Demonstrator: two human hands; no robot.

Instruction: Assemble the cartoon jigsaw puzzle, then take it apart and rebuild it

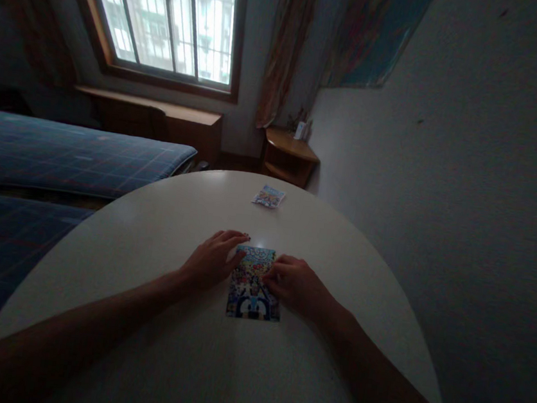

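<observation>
A colourful cartoon picture (252, 303) lies flat on a round white table (160, 215); a blue dog-like face fills its lower end. Small outlines like jigsaw pieces show towards its top, but whether it is a puzzle is too dim to tell. My left hand (214, 257) rests at the picture's upper left edge, fingers stretched out and thumb over the border. A tiny dark spot shows at its fingertips. Across from it, my right hand (295, 282) has its fingers pinched together over the right side of the picture. Whatever sits in that pinch is hidden.
Farther back on the table lies a small printed packet (269, 196). Beyond the left edge is a mattress with blue plaid cover (84, 154). A wooden corner shelf (292, 144) stands behind the table, and a wall (445, 183) runs along the right.
</observation>
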